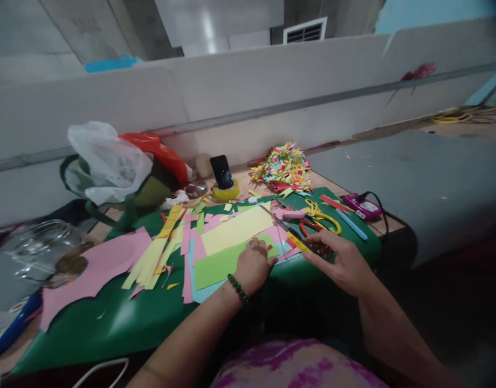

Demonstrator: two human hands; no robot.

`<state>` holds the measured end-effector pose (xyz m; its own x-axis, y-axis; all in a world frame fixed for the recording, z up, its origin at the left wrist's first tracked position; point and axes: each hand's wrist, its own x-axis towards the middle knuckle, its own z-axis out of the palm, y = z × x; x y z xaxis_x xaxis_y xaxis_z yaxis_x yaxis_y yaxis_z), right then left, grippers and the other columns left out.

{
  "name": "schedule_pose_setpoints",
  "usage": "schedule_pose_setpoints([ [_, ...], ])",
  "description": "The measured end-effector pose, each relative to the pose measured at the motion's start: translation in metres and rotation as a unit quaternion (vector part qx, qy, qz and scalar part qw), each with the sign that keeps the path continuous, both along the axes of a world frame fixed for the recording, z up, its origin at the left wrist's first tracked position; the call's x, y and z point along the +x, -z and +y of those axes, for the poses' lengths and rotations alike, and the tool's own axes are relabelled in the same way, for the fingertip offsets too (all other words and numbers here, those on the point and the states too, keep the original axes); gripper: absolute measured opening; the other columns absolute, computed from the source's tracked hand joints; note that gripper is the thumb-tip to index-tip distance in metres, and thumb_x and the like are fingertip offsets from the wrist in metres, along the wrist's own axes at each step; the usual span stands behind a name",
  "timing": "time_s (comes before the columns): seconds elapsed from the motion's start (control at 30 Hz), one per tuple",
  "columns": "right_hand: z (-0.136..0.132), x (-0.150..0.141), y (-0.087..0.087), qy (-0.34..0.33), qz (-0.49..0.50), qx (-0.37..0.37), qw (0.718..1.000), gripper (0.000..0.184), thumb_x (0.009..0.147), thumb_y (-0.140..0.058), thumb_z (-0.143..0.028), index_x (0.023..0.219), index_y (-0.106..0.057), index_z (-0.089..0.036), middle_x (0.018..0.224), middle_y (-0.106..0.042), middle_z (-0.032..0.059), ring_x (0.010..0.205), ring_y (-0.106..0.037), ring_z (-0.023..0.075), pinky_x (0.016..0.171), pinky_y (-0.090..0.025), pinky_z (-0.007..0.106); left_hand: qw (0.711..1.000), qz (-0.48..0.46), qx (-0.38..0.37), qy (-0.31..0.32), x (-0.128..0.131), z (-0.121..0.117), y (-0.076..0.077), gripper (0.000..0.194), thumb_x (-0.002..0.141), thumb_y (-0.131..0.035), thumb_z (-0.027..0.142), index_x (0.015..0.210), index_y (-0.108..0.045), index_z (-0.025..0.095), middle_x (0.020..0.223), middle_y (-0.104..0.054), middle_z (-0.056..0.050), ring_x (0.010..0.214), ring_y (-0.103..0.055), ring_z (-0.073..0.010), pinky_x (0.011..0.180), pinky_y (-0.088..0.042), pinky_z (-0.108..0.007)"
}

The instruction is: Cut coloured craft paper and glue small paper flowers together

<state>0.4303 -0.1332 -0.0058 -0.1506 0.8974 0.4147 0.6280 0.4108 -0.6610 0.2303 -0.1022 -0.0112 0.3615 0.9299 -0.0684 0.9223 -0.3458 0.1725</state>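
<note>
Steadying and cutting stage of papercraft, seen from the worker's head. The left hand (254, 264) lies palm down on a green paper sheet (215, 270), its fingers partly curled; whether the fingertips pinch an edge cannot be told. The right hand (341, 256) is closed around the yellow-and-black handle of a cutting tool (298, 241), its blade slanting forward and left over the paper stack; scissors seem likelier than a knife. The green sheet lies at the near side of the stack on the green-covered bench (122, 328), partly beside a pale yellow sheet (235, 229) and above light-blue paper. Left of the stack lie yellow paper strips (145, 264); beyond its right end sits a pink glue gun (290, 214). The step in hand appears to be positioning paper for cutting. A cut would call for a firm left-hand hold, fingers clear of the blade, and an aligned edge.
</note>
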Motion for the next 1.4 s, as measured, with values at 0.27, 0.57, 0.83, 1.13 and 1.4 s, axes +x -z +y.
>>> schedule_pose_setpoints([
  [0.27,-0.005,0.008,0.004,0.019,-0.014,-0.003,1.000,0.032,0.083,-0.056,-0.049,0.088,-0.066,-0.019,0.076,-0.065,0.0059,0.061,-0.058,0.0173,0.054,-0.048,0.029,0.996,-0.027,-0.026,0.075,0.001,-0.009,0.000,0.016,0.088,-0.052,0.022,0.088,-0.067,0.015,0.098,-0.066,-0.010,0.095,-0.060,-0.0222,0.083,-0.046,-0.032],
  [0.57,0.013,-0.016,0.002,-0.029,-0.050,-0.012,0.998,0.021,0.082,-0.056,-0.041,0.084,-0.064,-0.021,0.075,-0.066,0.0033,0.060,-0.059,0.0163,0.056,-0.047,0.028,0.999,-0.042,0.004,0.011,-0.049,-0.044,-0.002,0.062,0.082,-0.050,0.065,0.124,-0.060,0.020,0.134,-0.055,-0.017,0.124,-0.049,-0.0325,0.104,-0.036,-0.049],
  [0.83,0.041,-0.071,-0.006,-0.047,-0.126,-0.011,0.991,0.017,0.081,-0.053,-0.033,0.084,-0.062,-0.020,0.079,-0.066,0.0050,0.068,-0.060,0.0179,0.059,-0.043,0.027,0.998,0.028,-0.007,-0.063,-0.074,-0.041,0.026,0.064,0.089,-0.047,0.051,0.143,-0.039,0.018,0.152,-0.033,-0.020,0.140,-0.029,-0.0343,0.110,-0.031,-0.052],
  [1.13,0.057,-0.060,0.011,-0.033,-0.018,-0.069,0.997,0.022,0.081,-0.052,-0.040,0.086,-0.059,-0.019,0.077,-0.064,0.0036,0.067,-0.059,0.0174,0.059,-0.046,0.028,0.998,0.061,-0.014,0.007,-0.082,-0.022,0.004,0.075,0.075,-0.061,0.063,0.135,-0.047,0.021,0.139,-0.048,-0.019,0.122,-0.048,-0.0357,0.099,-0.042,-0.050],
  [1.4,0.035,-0.059,0.024,-0.091,0.027,-0.126,0.987,0.018,0.091,-0.040,-0.038,0.089,-0.046,-0.021,0.083,-0.065,0.0056,0.075,-0.062,0.0197,0.069,-0.049,0.033,0.995,0.053,-0.063,0.064,-0.090,0.019,-0.004,0.124,0.049,-0.068,0.079,0.149,-0.025,0.018,0.157,-0.012,-0.025,0.143,-0.007,-0.0437,0.111,-0.018,-0.059],
])
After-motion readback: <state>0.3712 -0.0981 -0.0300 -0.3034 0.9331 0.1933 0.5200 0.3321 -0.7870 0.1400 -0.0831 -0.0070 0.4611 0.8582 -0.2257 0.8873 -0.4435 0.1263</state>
